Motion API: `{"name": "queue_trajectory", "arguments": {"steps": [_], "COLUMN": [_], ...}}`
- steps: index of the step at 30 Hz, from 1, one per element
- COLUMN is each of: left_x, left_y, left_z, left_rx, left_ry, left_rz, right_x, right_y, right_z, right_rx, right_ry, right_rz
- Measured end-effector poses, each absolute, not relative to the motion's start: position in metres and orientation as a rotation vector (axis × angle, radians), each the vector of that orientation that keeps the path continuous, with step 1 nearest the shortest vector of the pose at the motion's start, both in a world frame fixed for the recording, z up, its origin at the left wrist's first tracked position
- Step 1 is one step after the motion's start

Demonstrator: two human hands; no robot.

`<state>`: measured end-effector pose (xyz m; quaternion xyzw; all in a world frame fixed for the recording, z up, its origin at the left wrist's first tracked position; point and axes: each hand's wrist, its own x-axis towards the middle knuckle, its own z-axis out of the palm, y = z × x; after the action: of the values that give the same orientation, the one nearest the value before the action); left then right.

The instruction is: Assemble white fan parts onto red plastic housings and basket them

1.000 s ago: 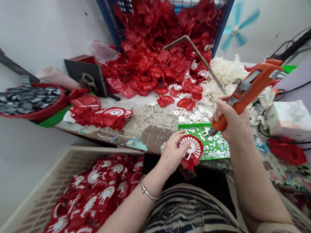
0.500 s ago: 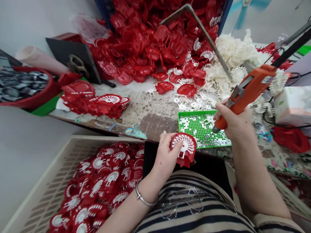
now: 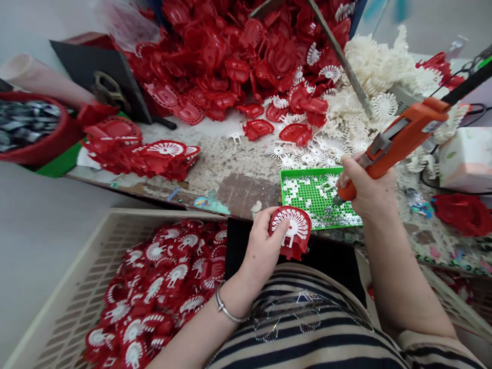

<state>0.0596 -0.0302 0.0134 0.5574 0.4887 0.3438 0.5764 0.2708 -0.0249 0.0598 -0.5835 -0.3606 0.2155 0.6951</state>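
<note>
Cream plastic crate (image 3: 77, 287) at lower left brims with red parts (image 3: 144, 306). Rightward, I see the left hand (image 3: 262, 245), its grip closed on one edge of a red piece (image 3: 294, 251), near the green tray (image 3: 315, 197). The right hand (image 3: 372, 193) has its grip wrapped round an orange driver (image 3: 411, 130), tip over the tray.

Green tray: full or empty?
Partly filled. Small silvery pieces lie scattered in the green tray, with bare perforated floor showing between them. The right hand hides one corner.

On the scuffed workbench (image 3: 215, 156), a green tray (image 3: 317, 202), red shells (image 3: 236, 69), white fan-shaped pieces (image 3: 378, 61) and a pale box (image 3: 467, 159).
</note>
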Motion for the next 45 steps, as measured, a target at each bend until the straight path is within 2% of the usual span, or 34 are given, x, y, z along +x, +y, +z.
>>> {"name": "queue_trajectory", "arguments": {"steps": [21,30,37,45], "left_x": [0.059,0.055,0.057,0.060], "left_y": [-0.029,-0.024,-0.026,-0.028], "left_z": [0.007,0.014,0.009,0.006], "left_rx": [1.422,1.703,1.708,1.690], "left_ry": [1.116,0.977,0.972,0.953], "left_rz": [0.835,0.813,0.848,0.900], "right_x": [0.273,0.255,0.214,0.186], "right_y": [-0.024,-0.027,-0.032,-0.025], "right_z": [0.053,0.091,0.124,0.107], "right_rx": [-1.271,-1.099,-0.960,-0.953], "right_ry": [-0.835,-0.793,-0.792,-0.916], "right_rz": [0.422,0.432,0.756,0.905]}}
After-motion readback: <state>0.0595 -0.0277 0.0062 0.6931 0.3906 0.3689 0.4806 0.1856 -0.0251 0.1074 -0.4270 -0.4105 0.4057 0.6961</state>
